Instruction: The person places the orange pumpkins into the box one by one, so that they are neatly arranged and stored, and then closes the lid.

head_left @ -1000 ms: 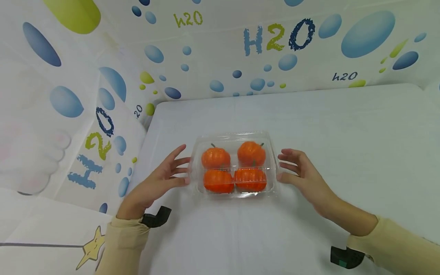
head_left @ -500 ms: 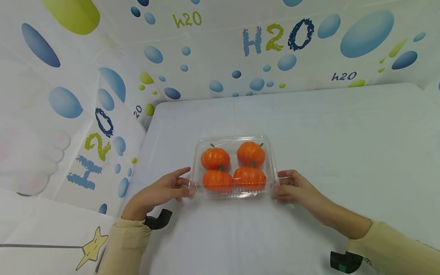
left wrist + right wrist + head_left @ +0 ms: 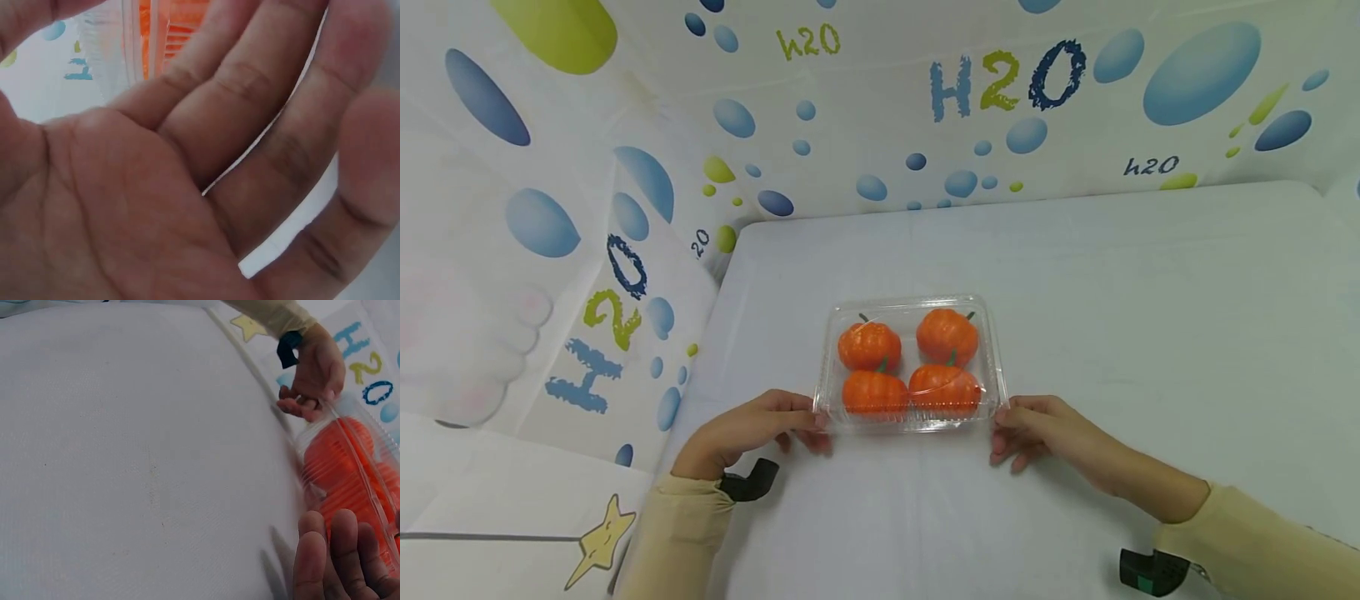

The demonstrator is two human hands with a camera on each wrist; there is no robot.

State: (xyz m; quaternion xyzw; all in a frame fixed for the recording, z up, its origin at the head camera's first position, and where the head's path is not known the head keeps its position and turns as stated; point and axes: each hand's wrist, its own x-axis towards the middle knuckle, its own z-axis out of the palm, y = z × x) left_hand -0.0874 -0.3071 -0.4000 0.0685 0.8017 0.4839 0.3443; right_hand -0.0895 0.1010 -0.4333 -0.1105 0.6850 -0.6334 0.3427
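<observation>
A clear plastic clamshell box [image 3: 910,425] with several small orange pumpkins [image 3: 947,336] inside lies on the white table, its lid down. At its front left corner, my left hand [image 3: 767,425] pinches the rim between thumb and finger. My right hand [image 3: 1037,429] pinches the front right corner in the same way. The other fingers of both hands hang loosely below the rim. In the left wrist view the left palm [image 3: 112,194] covers most of the box. In the right wrist view the right fingers [image 3: 344,544] are beside the ribbed wall, and the right thumb is out of view.
A white cloth with blue and green drop prints [image 3: 872,100] rises behind the table [image 3: 1150,292] and along its left side. Black straps [image 3: 751,482] show at both wrists, below beige sleeves.
The lid's front edge has come down onto the base. Both hands have slid from the box's sides toward the front corners, and their fingers have drawn in at the rim.
</observation>
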